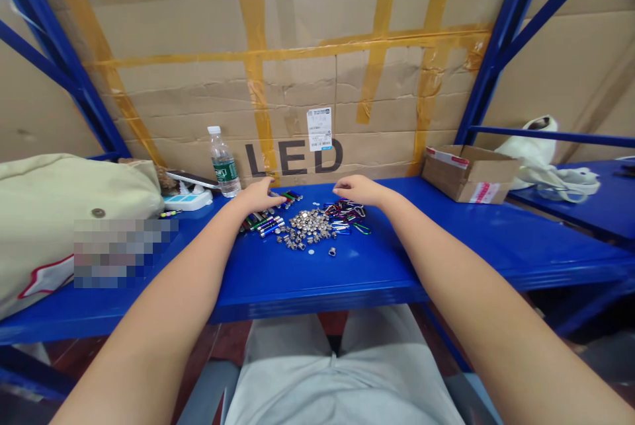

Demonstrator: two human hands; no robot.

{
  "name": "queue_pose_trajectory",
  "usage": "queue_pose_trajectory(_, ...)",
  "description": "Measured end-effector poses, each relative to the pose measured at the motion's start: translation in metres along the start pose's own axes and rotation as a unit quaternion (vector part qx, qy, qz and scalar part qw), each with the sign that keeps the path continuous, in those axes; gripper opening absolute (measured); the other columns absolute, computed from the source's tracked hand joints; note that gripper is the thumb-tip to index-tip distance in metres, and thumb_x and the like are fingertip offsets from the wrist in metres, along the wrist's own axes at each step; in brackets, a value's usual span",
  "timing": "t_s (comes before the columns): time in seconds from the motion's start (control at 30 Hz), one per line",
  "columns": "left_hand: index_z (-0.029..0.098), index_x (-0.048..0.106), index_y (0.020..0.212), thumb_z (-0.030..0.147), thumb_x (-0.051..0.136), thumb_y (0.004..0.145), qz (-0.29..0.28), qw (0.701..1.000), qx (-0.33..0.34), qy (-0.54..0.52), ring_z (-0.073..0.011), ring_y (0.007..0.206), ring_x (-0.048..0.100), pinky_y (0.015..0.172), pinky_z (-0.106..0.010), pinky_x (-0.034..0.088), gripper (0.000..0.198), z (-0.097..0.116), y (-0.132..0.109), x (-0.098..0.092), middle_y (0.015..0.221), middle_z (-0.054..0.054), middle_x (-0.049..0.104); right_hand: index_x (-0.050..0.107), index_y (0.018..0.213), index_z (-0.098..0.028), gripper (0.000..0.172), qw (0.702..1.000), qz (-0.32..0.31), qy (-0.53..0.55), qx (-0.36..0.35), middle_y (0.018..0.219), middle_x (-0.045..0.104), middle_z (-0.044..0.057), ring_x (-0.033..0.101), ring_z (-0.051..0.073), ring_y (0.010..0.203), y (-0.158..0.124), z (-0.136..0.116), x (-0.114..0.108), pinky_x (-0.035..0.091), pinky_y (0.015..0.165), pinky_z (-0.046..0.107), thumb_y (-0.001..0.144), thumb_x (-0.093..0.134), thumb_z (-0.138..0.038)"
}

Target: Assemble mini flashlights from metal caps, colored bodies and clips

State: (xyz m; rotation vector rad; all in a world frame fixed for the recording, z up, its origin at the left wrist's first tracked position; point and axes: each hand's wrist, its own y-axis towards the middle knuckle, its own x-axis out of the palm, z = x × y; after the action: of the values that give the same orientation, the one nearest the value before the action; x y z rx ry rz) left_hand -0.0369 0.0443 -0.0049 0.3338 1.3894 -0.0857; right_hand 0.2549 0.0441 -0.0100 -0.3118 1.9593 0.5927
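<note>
- The left hand [258, 196] is spread, thumb apart from the fingers, over the colored metal tubes [272, 226] on the blue counter [322, 281].
- The right hand [361, 190] curls downward just beside the carabiners [348, 209]; whether it grips one, I cannot tell.
- Small silver metal caps [310, 223] lie heaped between tubes and carabiners.
- A water bottle [225, 170] stands upright behind the left hand; an open cardboard box [446, 172] sits well to the right.

Left hand [258, 195], right hand [361, 190] apart
</note>
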Motion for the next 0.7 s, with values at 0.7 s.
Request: queue_pose_trajectory(0.7, 0.018, 0.057, 0.077, 0.049, 0.031, 0.091, -0.034, 0.985, 0.15, -0.078, -0.0183, 0.074, 0.057, 0.066, -0.028, 0.041, 0.043, 0.075, -0.019, 0.01, 0.079, -0.004, 0.064, 0.064, 0.077, -0.017, 0.02, 0.991, -0.042, 0.016, -0.126, 0.068, 0.061, 0.001, 0.051, 0.013, 0.064, -0.003, -0.035, 0.016, 0.035, 0.057, 0.024, 0.081, 0.051, -0.032)
